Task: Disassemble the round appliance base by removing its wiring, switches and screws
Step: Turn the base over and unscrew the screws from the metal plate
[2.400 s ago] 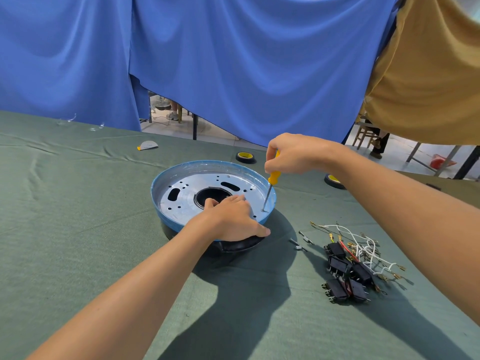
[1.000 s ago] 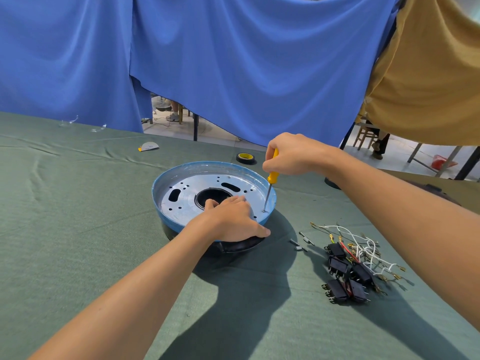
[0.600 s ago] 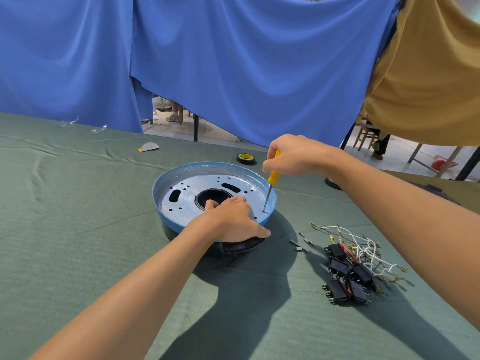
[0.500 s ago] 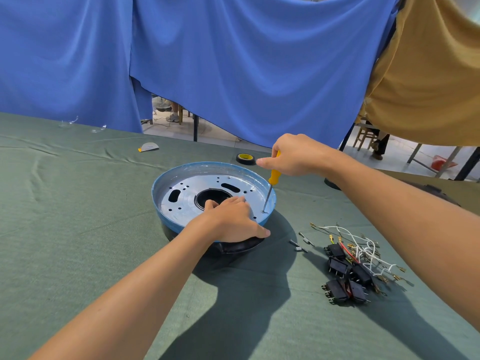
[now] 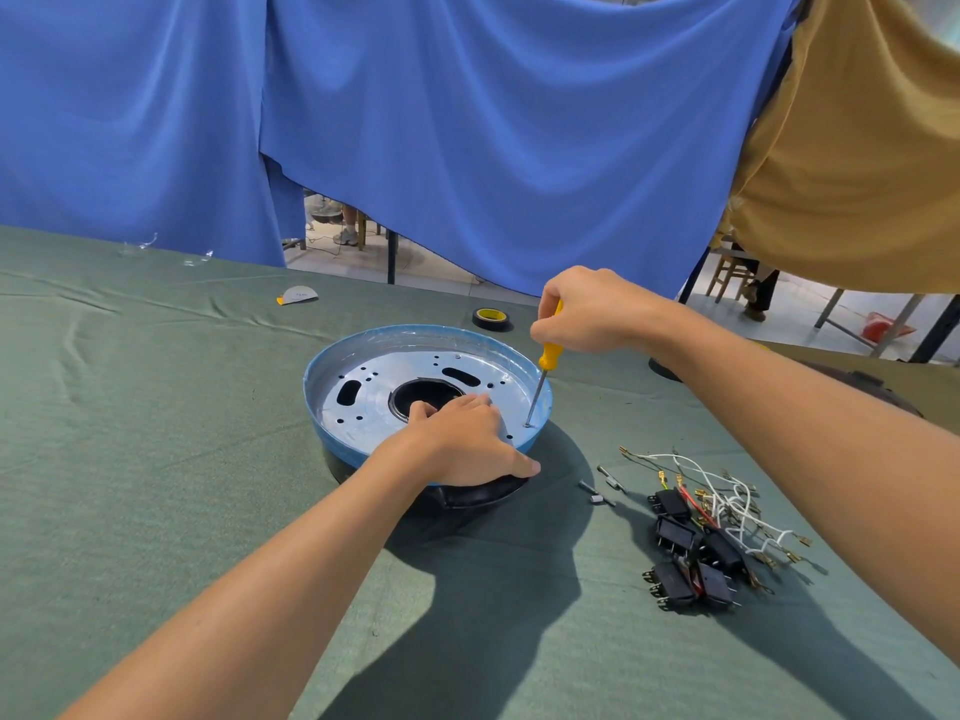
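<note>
Right fingers (image 5: 551, 327) grip screwdriver (image 5: 547, 360); switches (image 5: 675, 537), wires (image 5: 730, 504), screws (image 5: 597, 495) lie beside base (image 5: 363, 402).

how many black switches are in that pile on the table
5, piled right of the round base: one switch farthest, one just nearer, one mid-right, two side by side nearest. The wires may hide more.

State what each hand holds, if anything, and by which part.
The right hand grips the screwdriver by its yellow handle; the left hand rests on the round base, gripping nothing.
</note>
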A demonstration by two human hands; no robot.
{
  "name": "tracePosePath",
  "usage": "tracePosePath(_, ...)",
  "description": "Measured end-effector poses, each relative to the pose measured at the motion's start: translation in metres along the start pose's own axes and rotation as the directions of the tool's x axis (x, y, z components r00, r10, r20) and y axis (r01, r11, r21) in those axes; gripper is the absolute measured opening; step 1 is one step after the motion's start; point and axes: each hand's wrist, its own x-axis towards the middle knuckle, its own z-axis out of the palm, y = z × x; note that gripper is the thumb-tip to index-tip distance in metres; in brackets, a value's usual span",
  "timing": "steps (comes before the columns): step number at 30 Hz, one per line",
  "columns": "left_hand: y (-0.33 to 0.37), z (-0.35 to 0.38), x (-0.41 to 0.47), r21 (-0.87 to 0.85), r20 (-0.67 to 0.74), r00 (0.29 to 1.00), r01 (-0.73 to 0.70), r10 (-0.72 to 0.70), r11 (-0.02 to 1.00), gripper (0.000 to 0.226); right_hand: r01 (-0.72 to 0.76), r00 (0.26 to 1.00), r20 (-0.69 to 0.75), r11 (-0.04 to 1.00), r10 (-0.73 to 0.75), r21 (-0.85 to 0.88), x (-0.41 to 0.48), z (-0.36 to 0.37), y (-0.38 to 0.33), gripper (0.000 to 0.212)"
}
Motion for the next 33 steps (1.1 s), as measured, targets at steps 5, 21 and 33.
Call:
tracePosePath(5, 0.0, 0.0005, -0.0004, 0.007, -0.002, 1.0, 0.0, 0.0, 1.0, 0.073, -0.039, 0.998, -0.046, 0.996, 0.035, -0.079, 0.0016, 0.004, 0.0017, 0.05)
tracePosePath(21, -0.0001, 0.0009, -0.0012, 0.001, -0.01, 1.0, 0.001, -0.001, 1.0, 0.072, 0.037, 0.999, 0.035, 0.999, -0.038, 0.028, -0.0033, -0.0027, -0.0017, 0.011)
tracePosePath(33, 0.0006, -0.0005, -0.0023, 0.0, -0.002, 1.0, 0.002, -0.002, 1.0, 0.071, 0.016, 0.999, 0.03, 1.0, -0.017, 0.013, -0.0015, 0.0005, -0.0028, 0.034)
